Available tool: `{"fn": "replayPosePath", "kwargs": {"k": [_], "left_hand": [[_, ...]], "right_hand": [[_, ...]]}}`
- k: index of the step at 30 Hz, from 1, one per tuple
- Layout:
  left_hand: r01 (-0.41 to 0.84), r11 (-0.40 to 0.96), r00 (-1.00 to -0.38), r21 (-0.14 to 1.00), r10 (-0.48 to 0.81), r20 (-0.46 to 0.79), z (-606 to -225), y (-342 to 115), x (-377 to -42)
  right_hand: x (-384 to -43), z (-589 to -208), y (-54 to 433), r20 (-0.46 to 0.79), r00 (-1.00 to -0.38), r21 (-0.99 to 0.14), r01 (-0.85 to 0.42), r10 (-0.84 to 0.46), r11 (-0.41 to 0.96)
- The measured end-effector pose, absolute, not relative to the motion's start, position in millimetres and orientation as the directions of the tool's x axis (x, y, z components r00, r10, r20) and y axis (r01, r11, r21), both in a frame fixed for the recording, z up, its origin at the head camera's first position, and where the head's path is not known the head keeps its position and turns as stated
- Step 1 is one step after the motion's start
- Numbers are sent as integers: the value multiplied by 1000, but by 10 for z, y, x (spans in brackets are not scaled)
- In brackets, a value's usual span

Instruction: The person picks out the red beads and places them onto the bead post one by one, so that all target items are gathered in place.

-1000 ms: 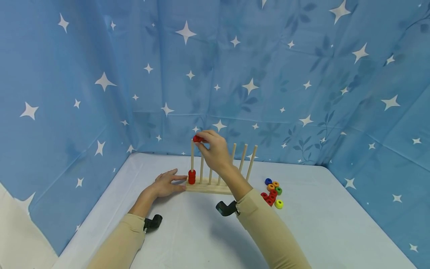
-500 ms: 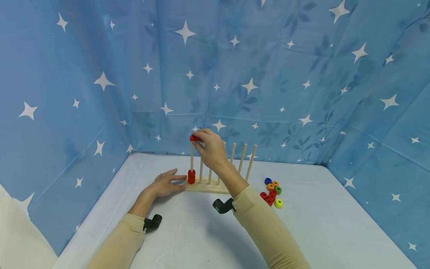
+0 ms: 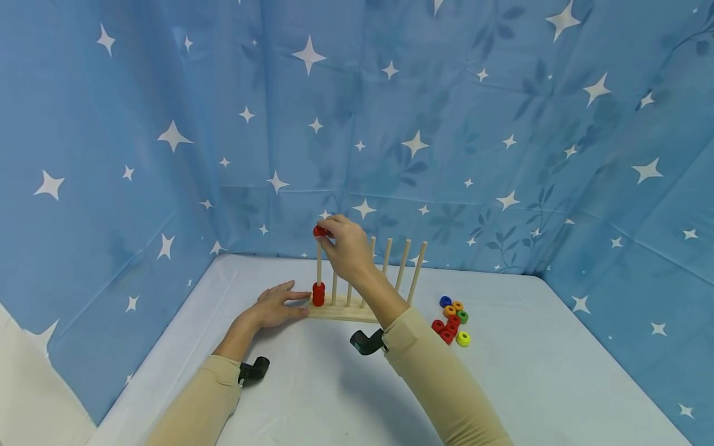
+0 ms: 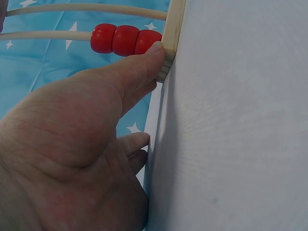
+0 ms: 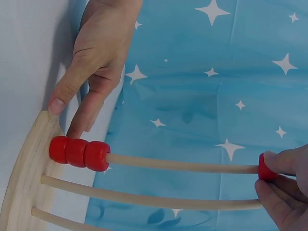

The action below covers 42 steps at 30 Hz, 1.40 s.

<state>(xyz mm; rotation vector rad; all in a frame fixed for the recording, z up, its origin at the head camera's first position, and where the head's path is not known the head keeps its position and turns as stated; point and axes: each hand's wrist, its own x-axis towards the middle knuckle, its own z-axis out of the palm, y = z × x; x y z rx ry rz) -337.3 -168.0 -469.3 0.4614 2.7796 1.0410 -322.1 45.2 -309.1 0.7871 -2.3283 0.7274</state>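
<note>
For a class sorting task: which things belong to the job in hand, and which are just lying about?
Belonging:
wooden peg rack, touched by the left fingers
three red beads on the end peg
fourth red bead, in the right fingers at that peg's top

Not in use:
loose beads on the table, perhaps for later
starry curtain behind

wooden rack (image 3: 340,312): upright | red bead (image 5: 263,169): at peg (image 5: 183,165) tip | three beads (image 5: 77,152): stacked below

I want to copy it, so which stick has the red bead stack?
The end peg, nearest the left hand: three red beads sit at its bottom, while the other pegs show none.
</note>
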Motion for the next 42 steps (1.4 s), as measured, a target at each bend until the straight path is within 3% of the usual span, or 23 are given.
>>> {"fn": "replayPosePath", "kwargs": {"k": [15, 42], "left_hand": [[222, 712, -947, 666, 320, -27, -4729, -1673, -3370], [222, 716, -950, 662, 311, -18, -4684, -1666, -3345]], "right_hand": [[-3215, -3109, 447, 658, -674, -350, -667, -334, 657], [-3242, -3119, 388, 652, -681, -310, -641, -333, 702]]}}
